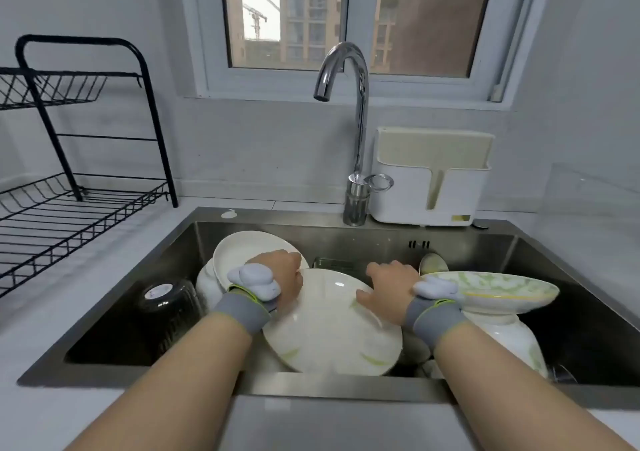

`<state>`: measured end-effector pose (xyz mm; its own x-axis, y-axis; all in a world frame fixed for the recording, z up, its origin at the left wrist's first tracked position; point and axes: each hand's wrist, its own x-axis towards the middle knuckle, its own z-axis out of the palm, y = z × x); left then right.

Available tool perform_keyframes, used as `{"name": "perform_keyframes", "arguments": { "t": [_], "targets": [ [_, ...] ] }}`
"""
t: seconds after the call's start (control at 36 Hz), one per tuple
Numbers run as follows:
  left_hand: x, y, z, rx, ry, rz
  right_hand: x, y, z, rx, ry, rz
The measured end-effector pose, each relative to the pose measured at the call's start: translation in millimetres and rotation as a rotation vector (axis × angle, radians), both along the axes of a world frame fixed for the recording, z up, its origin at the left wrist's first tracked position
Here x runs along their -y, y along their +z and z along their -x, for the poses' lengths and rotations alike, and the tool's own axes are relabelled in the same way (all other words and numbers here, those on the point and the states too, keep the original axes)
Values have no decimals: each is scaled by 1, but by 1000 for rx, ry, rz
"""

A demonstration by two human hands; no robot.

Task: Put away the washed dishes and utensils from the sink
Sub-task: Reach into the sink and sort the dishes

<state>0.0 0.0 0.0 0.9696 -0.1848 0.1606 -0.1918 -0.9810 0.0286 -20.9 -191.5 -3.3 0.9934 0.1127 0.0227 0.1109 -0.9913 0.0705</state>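
A white plate with green leaf marks (329,333) lies tilted in the middle of the steel sink (381,239). My left hand (282,277) grips its left rim and my right hand (388,288) grips its right rim. Behind the left hand a plain white plate (242,249) rests on a white bowl (206,288). To the right a green-patterned plate (502,288) sits on an upturned white bowl (512,339). A spoon (431,263) leans at the back. A dark upturned bowl (162,298) lies at the sink's left.
A black two-tier wire dish rack (69,201) stands on the counter to the left of the sink. A chrome tap (356,111) rises behind the sink, with a white sponge holder (433,180) to its right. A window is above.
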Motion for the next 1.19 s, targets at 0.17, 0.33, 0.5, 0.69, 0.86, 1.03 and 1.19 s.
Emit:
{"name": "perform_keyframes", "arguments": {
  "t": [0.17,0.33,0.5,0.69,0.86,1.03,1.19],
  "targets": [
    [-5,-5,-6,-95,69,-4,-2,-10,-3,-88,-21,23],
    [-4,-11,-10,-221,135,65,-6,-8,2,-75,-13,69],
    [-6,-7,-6,-226,151,278,-7,-8,1,-91,-19,74],
    [-13,-11,-11,-224,132,490,1,-8,-6,-75,-66,-35],
    [-16,-13,-15,-181,161,589,6,-2,-5,-15,-108,-55],
    [-24,-11,-17,-134,197,660,7,0,-5,37,-158,-126],
    [-25,-9,-19,-78,258,794,8,2,-8,51,-204,-226]
  ]
}}
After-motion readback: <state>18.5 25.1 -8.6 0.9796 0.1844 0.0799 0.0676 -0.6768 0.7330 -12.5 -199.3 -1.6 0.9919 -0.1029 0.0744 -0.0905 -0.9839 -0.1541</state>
